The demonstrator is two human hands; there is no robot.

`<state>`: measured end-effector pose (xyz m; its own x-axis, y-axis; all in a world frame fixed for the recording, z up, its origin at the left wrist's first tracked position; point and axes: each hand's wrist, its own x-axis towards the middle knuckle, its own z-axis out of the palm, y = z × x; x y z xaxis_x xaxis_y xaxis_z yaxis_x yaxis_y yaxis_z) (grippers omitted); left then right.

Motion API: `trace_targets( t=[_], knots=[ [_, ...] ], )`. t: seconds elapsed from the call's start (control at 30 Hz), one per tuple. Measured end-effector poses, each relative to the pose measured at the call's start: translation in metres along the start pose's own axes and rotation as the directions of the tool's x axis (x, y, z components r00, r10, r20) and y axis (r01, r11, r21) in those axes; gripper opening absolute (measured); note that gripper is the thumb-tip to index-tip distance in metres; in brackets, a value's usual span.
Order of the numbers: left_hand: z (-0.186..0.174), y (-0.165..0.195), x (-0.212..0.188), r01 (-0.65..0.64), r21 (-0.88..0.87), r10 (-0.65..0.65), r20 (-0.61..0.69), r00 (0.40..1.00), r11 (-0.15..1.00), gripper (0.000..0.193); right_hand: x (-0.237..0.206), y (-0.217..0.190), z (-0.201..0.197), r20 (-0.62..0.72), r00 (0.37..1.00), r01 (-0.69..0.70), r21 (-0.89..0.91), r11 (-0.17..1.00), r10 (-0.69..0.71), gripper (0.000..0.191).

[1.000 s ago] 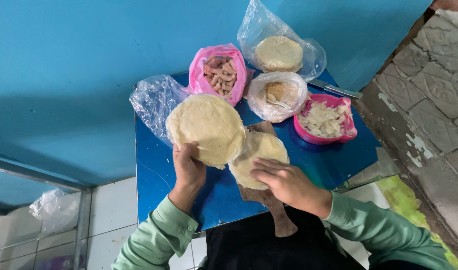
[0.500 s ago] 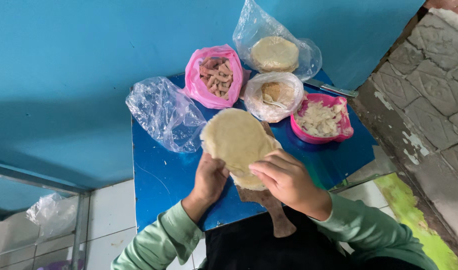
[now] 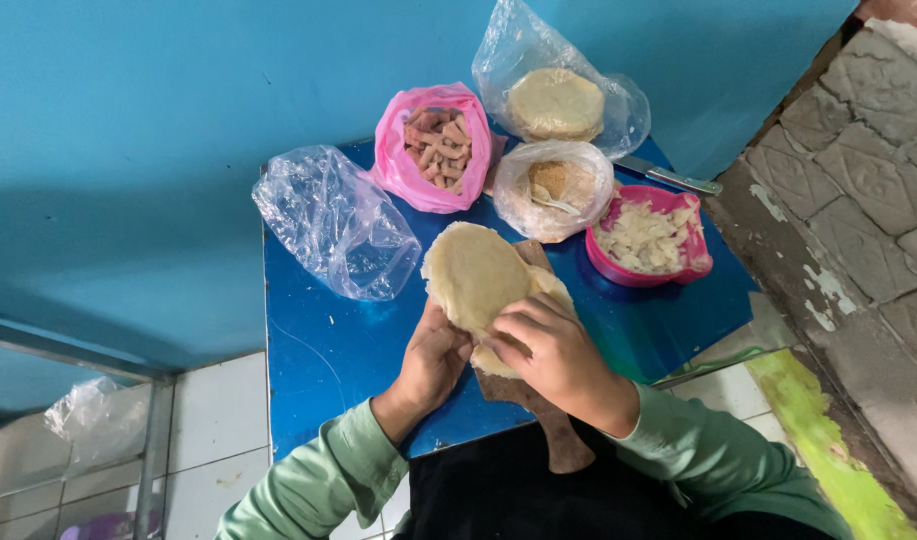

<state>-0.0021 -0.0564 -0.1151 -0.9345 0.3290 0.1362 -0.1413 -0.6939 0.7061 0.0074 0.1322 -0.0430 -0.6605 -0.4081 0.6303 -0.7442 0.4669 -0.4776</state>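
Observation:
Both my hands hold a stack of thin round pale dough sheets (image 3: 476, 275) over a brown wooden board (image 3: 539, 420) on the blue table (image 3: 319, 350). My left hand (image 3: 434, 360) grips the stack's near left edge from below. My right hand (image 3: 544, 345) lies on top of its near right side, fingers curled over the edge. The top sheet sits shifted up and to the left of the ones beneath it.
An empty clear plastic bag (image 3: 334, 225) lies at the left. At the back stand a pink bag of sausage pieces (image 3: 434, 150), a clear bag with more dough rounds (image 3: 557, 100), a clear bag with a spoon (image 3: 554, 188), a pink bowl of shredded filling (image 3: 647, 238) and a knife (image 3: 669, 177).
A second ago my left hand held one sheet up apart from the stack. That sheet has come down onto the stack, and both hands have closed in on it.

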Motion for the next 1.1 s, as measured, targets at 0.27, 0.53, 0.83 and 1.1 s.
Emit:
trace_targets(
  t=[0.27,0.53,0.83,1.1],
  knots=[
    [0.0,-0.002,-0.002,-0.006,0.135,0.008,-0.011,1.0,0.991,0.066,-0.004,0.021,-0.005,0.173,0.927,-0.37,0.295,0.881,0.332,0.009],
    [0.005,-0.007,0.004,-0.028,0.295,0.043,-0.043,0.998,0.955,0.057,-0.003,0.029,-0.002,0.244,0.872,-0.49,0.392,0.779,0.425,0.012],
    [-0.003,-0.022,-0.001,-0.054,0.452,0.059,0.004,0.998,0.891,0.063,0.012,0.005,-0.006,0.079,0.981,-0.194,0.325,0.926,0.178,0.016],
    [0.003,-0.007,-0.007,-0.066,0.399,0.027,0.104,0.994,0.915,0.063,0.012,0.013,-0.004,0.234,0.894,-0.444,0.347,0.826,0.382,0.013]
  ],
)
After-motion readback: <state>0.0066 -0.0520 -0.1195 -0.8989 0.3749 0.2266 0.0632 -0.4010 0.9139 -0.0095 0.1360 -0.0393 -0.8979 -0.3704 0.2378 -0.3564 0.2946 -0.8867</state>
